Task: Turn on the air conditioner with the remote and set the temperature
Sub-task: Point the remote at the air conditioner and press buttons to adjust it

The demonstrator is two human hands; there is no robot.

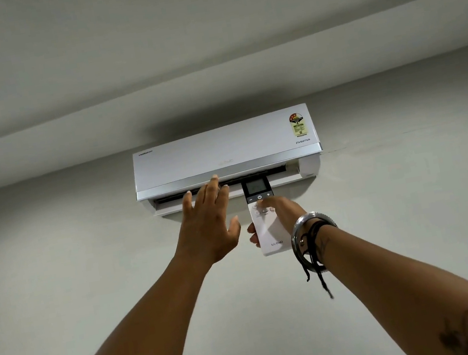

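A white split air conditioner hangs high on the wall, and its bottom flap looks slightly open. My right hand holds a white remote upright, pointed at the unit. The thumb rests just below the power button, under the remote's dark top with its small screen. My left hand is raised beside the remote, fingers spread, palm toward the vent, holding nothing. Its fingertips overlap the unit's lower edge in the picture.
Plain pale wall and ceiling surround the unit. A ceiling beam runs just above it. My right wrist wears a metal bangle and black threads.
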